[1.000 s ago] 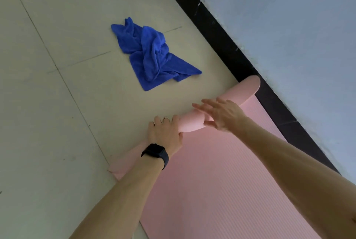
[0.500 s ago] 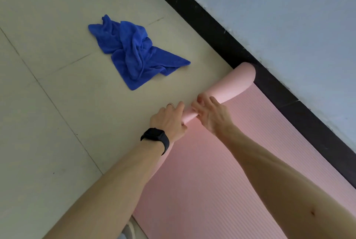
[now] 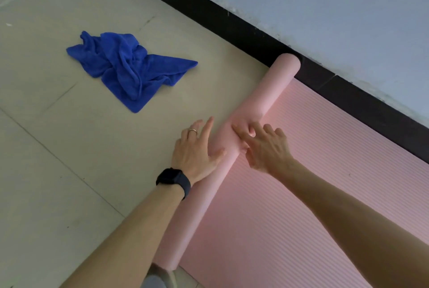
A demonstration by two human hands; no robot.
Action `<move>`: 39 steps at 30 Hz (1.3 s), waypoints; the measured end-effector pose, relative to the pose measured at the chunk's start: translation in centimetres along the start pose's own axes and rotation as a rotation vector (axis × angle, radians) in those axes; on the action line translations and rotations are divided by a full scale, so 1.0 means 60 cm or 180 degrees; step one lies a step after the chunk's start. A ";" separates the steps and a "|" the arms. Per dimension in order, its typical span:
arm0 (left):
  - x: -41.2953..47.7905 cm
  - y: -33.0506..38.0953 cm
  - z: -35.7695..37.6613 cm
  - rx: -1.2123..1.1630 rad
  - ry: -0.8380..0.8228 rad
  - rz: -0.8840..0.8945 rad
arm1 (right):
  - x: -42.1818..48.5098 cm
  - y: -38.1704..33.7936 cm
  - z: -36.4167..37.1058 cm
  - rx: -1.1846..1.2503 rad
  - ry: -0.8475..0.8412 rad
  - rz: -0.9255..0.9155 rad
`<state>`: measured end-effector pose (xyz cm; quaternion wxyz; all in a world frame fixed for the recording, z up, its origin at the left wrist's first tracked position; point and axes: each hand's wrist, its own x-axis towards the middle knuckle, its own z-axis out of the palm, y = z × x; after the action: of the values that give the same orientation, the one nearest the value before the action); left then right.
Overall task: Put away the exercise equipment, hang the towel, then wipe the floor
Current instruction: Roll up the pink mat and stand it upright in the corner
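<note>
A pink exercise mat (image 3: 313, 195) lies on the floor along the wall, its far end rolled into a tight tube (image 3: 267, 97). My left hand (image 3: 197, 150), with a ring and a black watch on the wrist, rests flat against the tube's outer side, fingers spread. On the mat side of the tube, my right hand (image 3: 264, 146) presses on it with spread fingertips. Neither hand closes around the roll. A crumpled blue towel (image 3: 130, 69) lies on the floor to the left, apart from the mat.
Pale floor tiles (image 3: 58, 160) stretch to the left. A black skirting strip (image 3: 232, 23) runs along the pale blue wall (image 3: 325, 9); the roll's far end touches it.
The roll has grown longer and thicker across the mat's width. Both hands have opened out from a curled grip to flat, spread fingers on the roll. The view has shifted.
</note>
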<state>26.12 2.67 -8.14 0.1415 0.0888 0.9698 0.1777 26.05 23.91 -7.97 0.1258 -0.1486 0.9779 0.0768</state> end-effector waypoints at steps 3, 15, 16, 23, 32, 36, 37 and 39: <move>-0.017 0.026 0.043 0.0344 -0.0411 0.0473 | -0.018 0.009 -0.024 0.0161 -0.0083 0.0160; -0.083 0.137 0.064 -0.0741 -0.0184 0.0680 | -0.056 0.082 0.036 0.0891 0.0014 0.0230; -0.077 0.131 0.056 -0.0698 -0.0124 0.0701 | -0.075 0.091 0.044 0.1008 0.0018 0.0302; -0.122 0.191 0.137 0.0165 -0.0603 0.0898 | -0.157 0.125 0.046 0.1223 0.1168 0.0666; -0.158 0.268 0.111 -0.0909 -0.0260 0.1129 | -0.195 0.190 0.076 0.1004 0.0090 0.0691; -0.105 0.240 0.100 0.0596 -0.0527 0.1942 | -0.274 0.221 0.096 0.1240 0.0045 0.0908; -0.095 0.241 0.106 0.0874 -0.0750 0.2110 | -0.285 0.228 0.095 0.1208 0.0070 0.0888; -0.091 0.251 0.122 0.1026 -0.0971 0.2302 | -0.299 0.240 0.090 0.1230 0.0240 0.0867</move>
<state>35.35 17.66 -7.83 0.1962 0.4696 0.8596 0.0468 39.39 43.38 -6.71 0.1038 0.0087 0.9894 -0.1011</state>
